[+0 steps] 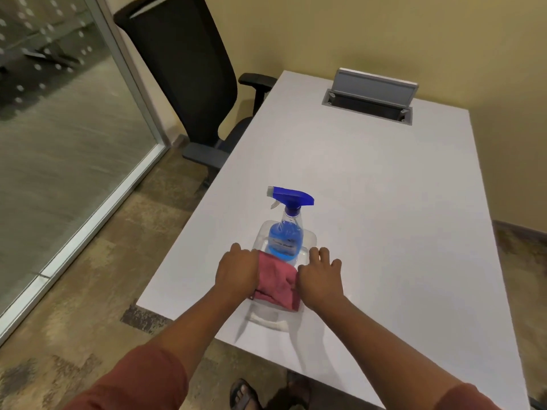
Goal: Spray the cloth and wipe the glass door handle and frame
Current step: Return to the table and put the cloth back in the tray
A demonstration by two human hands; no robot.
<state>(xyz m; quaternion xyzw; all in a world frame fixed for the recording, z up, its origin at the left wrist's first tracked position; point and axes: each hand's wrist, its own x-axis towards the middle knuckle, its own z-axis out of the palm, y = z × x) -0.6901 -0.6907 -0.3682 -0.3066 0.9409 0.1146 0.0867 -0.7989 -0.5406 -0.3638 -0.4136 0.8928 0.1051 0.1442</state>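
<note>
A clear spray bottle (285, 232) of blue liquid with a blue trigger head stands upright in a clear plastic tray (309, 238) near the table's front edge. In the tray's near half lies a folded pink cloth (276, 284). My left hand (238, 272) rests on the cloth's left side, fingers curled over it. On the cloth's right side sits my right hand (319, 276), fingers spread towards the tray rim. Whether either hand actually grips the cloth or the tray is unclear. The glass wall with its metal frame (133, 93) runs along the left.
The white table (370, 187) has an open cable box (370, 99) at its far end. A black office chair (189, 69) stands at the table's far left corner, beside the glass. Patterned floor lies between table and glass. A yellow wall is behind.
</note>
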